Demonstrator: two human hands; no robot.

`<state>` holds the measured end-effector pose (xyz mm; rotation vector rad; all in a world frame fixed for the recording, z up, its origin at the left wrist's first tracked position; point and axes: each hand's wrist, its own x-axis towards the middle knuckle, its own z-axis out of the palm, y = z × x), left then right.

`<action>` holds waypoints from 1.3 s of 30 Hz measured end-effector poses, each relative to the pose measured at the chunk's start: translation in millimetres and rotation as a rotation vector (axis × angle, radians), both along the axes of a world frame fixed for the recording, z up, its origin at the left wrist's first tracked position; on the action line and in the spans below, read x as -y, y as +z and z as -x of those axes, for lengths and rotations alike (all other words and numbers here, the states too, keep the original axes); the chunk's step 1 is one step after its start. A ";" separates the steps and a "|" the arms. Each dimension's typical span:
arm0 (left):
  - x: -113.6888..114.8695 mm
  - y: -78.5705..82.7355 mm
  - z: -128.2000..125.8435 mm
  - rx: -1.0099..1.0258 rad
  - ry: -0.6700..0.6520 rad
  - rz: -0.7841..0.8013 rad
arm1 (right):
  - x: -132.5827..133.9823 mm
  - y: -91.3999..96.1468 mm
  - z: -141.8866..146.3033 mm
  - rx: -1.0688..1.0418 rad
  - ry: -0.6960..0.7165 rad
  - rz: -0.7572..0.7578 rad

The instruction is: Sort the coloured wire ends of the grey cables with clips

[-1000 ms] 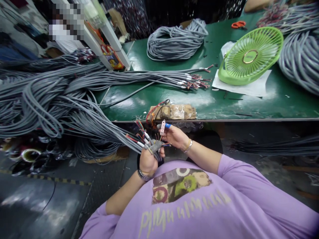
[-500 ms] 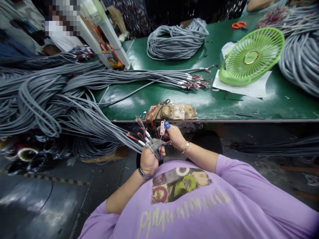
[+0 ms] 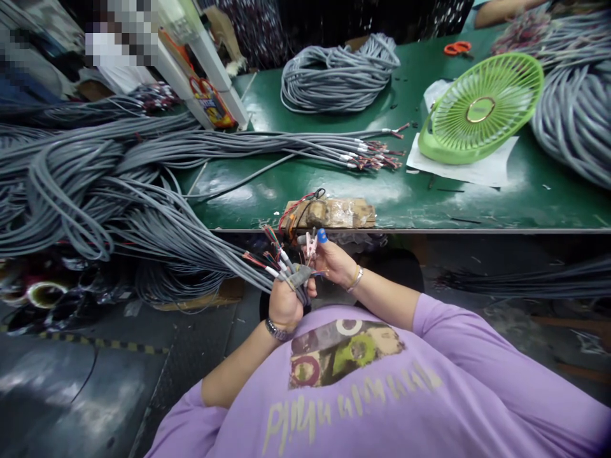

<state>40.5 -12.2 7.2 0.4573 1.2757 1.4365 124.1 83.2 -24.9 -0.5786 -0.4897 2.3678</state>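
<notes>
Grips a bundle of grey cables [image 3: 200, 251] in the left hand [image 3: 285, 305], with fingers closed tight round it just below the stripped ends [image 3: 274, 254]. Pinches a pink clip [image 3: 310, 243] in the right hand [image 3: 334, 262], between thumb and blue-taped fingertip [image 3: 322, 236], just above those ends. Sits below the green desk [image 3: 525, 203], under a taped wooden block [image 3: 341, 213]. Cannot tell which wire meets the clip: too small, partly hidden.

One green fan [image 3: 482, 108] upper right, one orange scissors [image 3: 456, 47], one wooden block [image 3: 344, 213] mid-frame, one pink clip [image 3: 310, 242], one cable bundle [image 3: 229, 261], one left hand [image 3: 285, 305], one right hand [image 3: 334, 262].
</notes>
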 end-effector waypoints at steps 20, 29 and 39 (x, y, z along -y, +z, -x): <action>1.7 -7.5 1.1 -0.054 0.005 0.024 | 2.1 2.2 2.9 -0.035 -0.057 0.089; 9.9 -1.5 -2.1 -0.080 -0.004 -0.027 | -0.6 4.0 -7.2 -0.049 0.045 0.045; 3.7 -3.6 -5.6 -0.073 0.131 -0.047 | -1.2 -2.1 -5.4 -0.015 -0.017 0.002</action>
